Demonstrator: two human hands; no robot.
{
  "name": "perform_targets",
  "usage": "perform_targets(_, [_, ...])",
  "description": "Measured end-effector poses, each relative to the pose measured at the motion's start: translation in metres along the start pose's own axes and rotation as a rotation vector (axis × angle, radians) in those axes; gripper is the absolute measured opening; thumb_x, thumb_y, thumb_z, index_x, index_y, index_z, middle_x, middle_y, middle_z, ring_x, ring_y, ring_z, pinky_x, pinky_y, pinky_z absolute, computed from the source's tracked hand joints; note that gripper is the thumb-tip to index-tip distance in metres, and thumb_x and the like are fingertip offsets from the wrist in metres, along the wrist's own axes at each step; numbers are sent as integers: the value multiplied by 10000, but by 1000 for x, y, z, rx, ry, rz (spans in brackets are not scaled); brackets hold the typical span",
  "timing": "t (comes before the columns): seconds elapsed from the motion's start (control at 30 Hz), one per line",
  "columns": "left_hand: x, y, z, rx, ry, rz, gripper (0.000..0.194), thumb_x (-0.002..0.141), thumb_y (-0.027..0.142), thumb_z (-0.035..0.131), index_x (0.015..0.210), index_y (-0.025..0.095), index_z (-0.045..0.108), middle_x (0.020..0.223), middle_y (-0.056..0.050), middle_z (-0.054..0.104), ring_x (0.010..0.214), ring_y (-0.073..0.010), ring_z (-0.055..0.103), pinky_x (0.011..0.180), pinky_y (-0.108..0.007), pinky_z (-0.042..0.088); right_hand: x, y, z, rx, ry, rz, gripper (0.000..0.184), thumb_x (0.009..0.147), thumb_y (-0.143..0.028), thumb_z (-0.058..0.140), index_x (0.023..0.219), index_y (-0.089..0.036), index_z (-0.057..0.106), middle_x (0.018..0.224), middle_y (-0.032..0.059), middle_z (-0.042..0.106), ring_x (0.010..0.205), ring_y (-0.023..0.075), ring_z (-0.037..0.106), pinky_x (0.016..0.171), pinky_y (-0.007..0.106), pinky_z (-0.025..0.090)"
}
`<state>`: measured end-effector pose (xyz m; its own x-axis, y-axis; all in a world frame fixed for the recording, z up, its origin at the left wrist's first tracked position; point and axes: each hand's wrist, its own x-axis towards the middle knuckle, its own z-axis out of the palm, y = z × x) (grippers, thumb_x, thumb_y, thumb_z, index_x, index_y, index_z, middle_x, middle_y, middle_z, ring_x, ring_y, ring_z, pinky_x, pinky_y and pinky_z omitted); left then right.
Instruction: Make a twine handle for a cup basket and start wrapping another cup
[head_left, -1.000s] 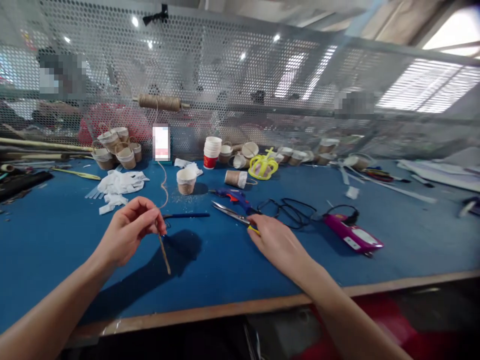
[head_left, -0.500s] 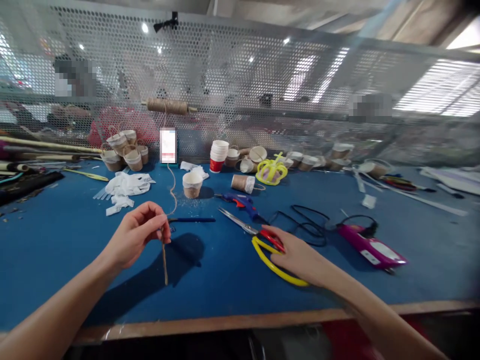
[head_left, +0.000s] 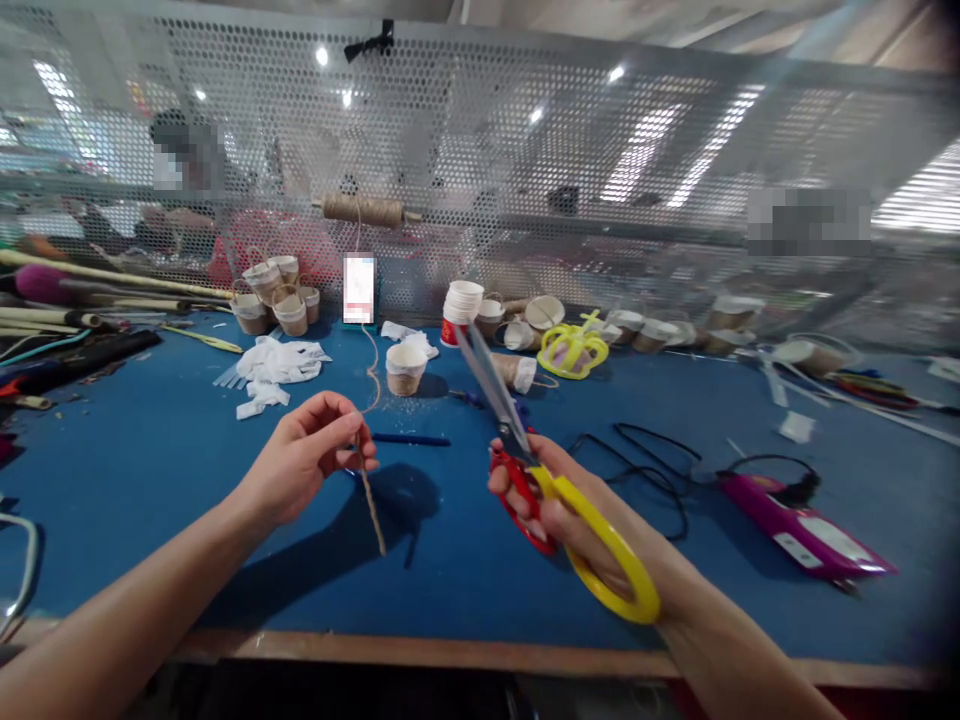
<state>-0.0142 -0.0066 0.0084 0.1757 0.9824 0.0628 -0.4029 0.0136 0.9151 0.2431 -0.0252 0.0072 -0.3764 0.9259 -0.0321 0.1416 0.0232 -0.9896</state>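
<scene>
My left hand (head_left: 311,455) pinches a length of twine (head_left: 369,500) whose short end hangs below the fingers. From the pinch the twine runs back past a phone-like screen (head_left: 359,290) to a spool of twine (head_left: 363,210) by the mesh panel. Raised above the table, my right hand (head_left: 559,500) grips scissors (head_left: 517,440) with one red and one yellow handle, blades pointing up and away. A small twine-wrapped cup (head_left: 406,370) stands beyond the hands. A dark blue pen-like stick (head_left: 411,439) lies just past my left hand. The glue gun is mostly hidden behind the scissors.
Several twine-wrapped cups (head_left: 289,312) are stacked back left, near white gloves (head_left: 277,362). Paper cups (head_left: 459,305) stand at the back, beside a yellow basket-like piece (head_left: 574,347). A purple power strip (head_left: 802,525) and black cable lie right. The perforated panel (head_left: 480,150) closes off the far side.
My right hand has lifted the scissors off the table and turned them upward. My left hand keeps the twine, its hanging end now slanting to the right. The view has shifted left.
</scene>
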Motion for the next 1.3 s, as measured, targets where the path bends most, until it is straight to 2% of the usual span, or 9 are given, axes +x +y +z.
perform_targets(0.07, [0,4,5,-52,24,34,132,738,216,633,698,153,525,659,16,589,623,-113,585,622,-286,537,9,1,5,-145,-66,-76,682,626,-523,663,1141,-235,320,986,65,493,670,110,462,511,220,401])
perform_targets(0.13, [-1,8,9,-89,45,64,129,740,214,632,700,153,526,666,19,584,637,-115,594,625,-275,537,15,1,11,-275,-117,-112,689,633,-459,688,1157,-225,307,1014,73,487,775,136,474,601,236,431])
perform_targets(0.27, [-2,8,13,-141,42,92,113,746,201,627,711,156,530,670,22,579,636,-114,603,611,-254,534,22,0,22,-350,-155,-115,623,642,-391,695,1113,-207,332,928,34,511,746,130,465,680,264,435])
perform_targets(0.4, [-4,1,14,-174,39,111,94,759,197,617,732,166,532,677,26,583,640,-113,604,630,-264,535,23,2,28,-345,-160,-112,526,669,-341,660,1069,-196,350,854,11,511,688,118,453,633,247,418])
perform_targets(0.6, [-4,-6,17,-172,17,74,93,762,184,612,730,167,526,673,26,597,637,-108,606,632,-259,526,26,1,35,-406,-144,-52,539,646,-474,654,1030,-190,403,834,19,546,691,142,474,615,261,409])
perform_targets(0.8, [-6,-10,18,-140,9,57,85,773,168,594,727,168,523,685,26,615,654,-110,617,664,-273,522,26,0,42,-458,-104,-112,477,683,-505,616,999,-171,485,770,5,536,625,121,429,570,249,381])
perform_targets(1.03, [-8,-10,21,-126,19,26,120,742,194,628,687,171,523,651,26,619,653,-116,615,659,-279,513,26,9,44,-321,-115,-105,481,690,-532,604,996,-180,487,692,-23,444,589,103,390,522,223,362])
perform_targets(1.3, [-6,-13,21,-105,22,36,137,741,207,629,690,181,504,669,27,631,657,-126,622,664,-294,510,26,7,46,-308,-116,-87,486,668,-539,619,969,-182,484,679,-28,428,591,109,388,528,226,353])
